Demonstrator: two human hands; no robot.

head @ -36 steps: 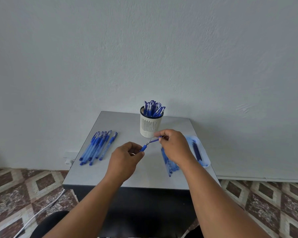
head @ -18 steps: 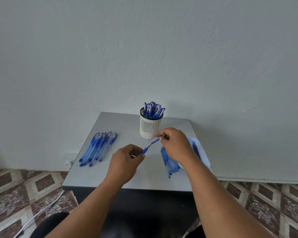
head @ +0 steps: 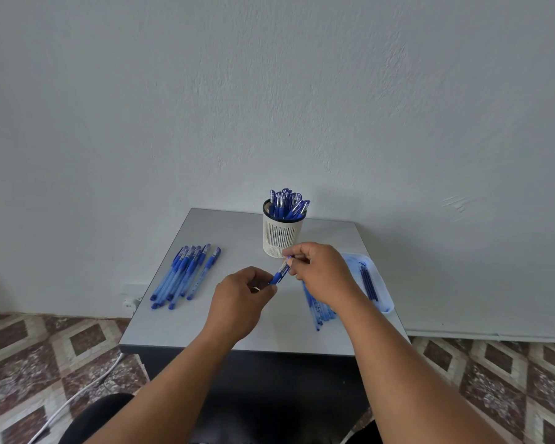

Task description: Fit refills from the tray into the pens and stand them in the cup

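A: What have you got at the left of the frame?

B: I see a row of blue pens [head: 186,272] lying side by side on the left part of the grey table [head: 225,232], caps toward the wall; I cannot count them surely; below them, at lower left, a white cable [head: 77,397] runs over the patterned floor tiles [head: 20,344].

A: And the hands?

B: I see 2, close together at mid-frame, above the table; the left hand [head: 237,299] has its fingers curled and pinches the lower, blue end of 1 pen [head: 281,273]; the right hand [head: 321,267] pinches the upper end of that same pen between thumb and fingertips; the pen slants up to the right between them; whether a refill is inside it I cannot tell.

A: The cup?

B: I see the white slotted cup [head: 281,233] standing upright just above the hands, near the wall side of the table, packed with blue pens standing in it.

A: Further right?

B: A loose bunch of pale blue barrels [head: 318,307] lies on the table, partly hidden under the right wrist; beside it, at the table's right edge, the clear tray [head: 383,294] holds a few dark blue refills [head: 367,282].
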